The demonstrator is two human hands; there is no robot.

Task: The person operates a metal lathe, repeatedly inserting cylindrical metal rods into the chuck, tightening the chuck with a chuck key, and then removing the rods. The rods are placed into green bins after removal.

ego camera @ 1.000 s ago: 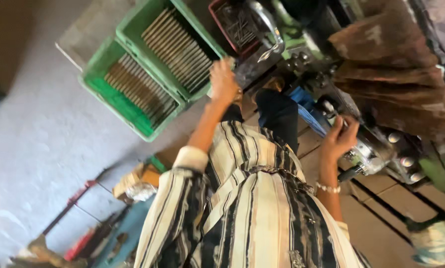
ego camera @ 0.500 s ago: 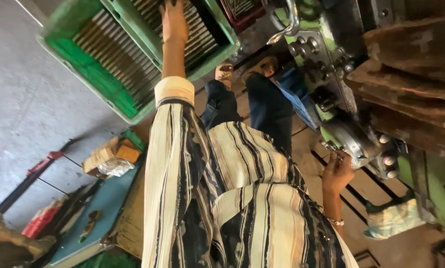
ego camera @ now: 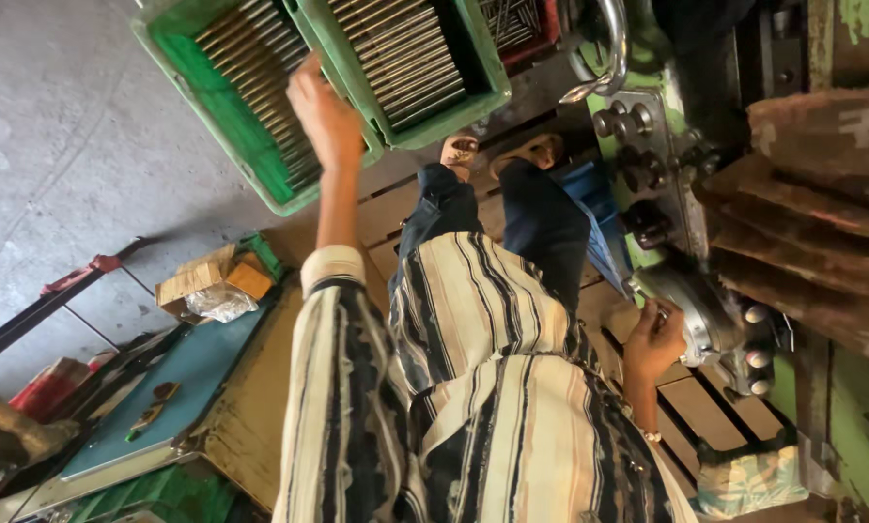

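Metal rods [ego camera: 260, 87], long and thin, lie packed in a green crate [ego camera: 197, 102] at upper left of the head view; a second green crate [ego camera: 410, 63] adjoins it. Left hand [ego camera: 326, 114], fingers curled, reaches onto the rods; grip unclear. Right hand [ego camera: 652, 339], lower right, closes on a round metal handle [ego camera: 701, 315] of a green machine [ego camera: 648, 126].

Left hand [ego camera: 326, 114] over rods [ego camera: 260, 92] in green crate [ego camera: 187, 73]; right hand [ego camera: 653, 341] grips machine handwheel [ego camera: 698, 315].
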